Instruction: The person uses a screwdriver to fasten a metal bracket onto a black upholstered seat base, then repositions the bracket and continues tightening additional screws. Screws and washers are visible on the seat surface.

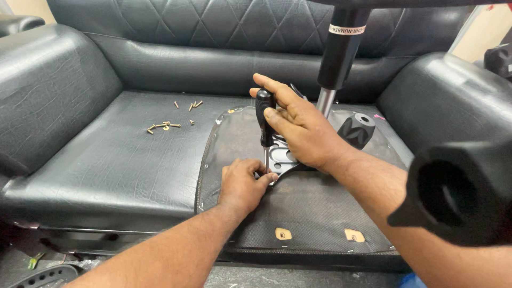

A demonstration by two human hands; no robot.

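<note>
My right hand (301, 128) grips the black handle of a screwdriver (264, 120), held upright with its shaft pointing down onto a grey metal bracket plate (281, 156). My left hand (242, 184) rests at the base of the shaft, fingertips pinched around the tip where it meets the plate. The plate is fixed to the dark fabric underside of a chair seat (314, 205) lying on a black leather sofa (106, 160). A black and chrome gas-lift column (336, 58) rises from the plate behind my right hand.
Several loose brass screws (166, 126) lie on the sofa cushion to the left. A black chair-base leg end (356, 129) sits right of the column, and a larger black socket (453, 194) looms close at right. Sofa arms flank both sides.
</note>
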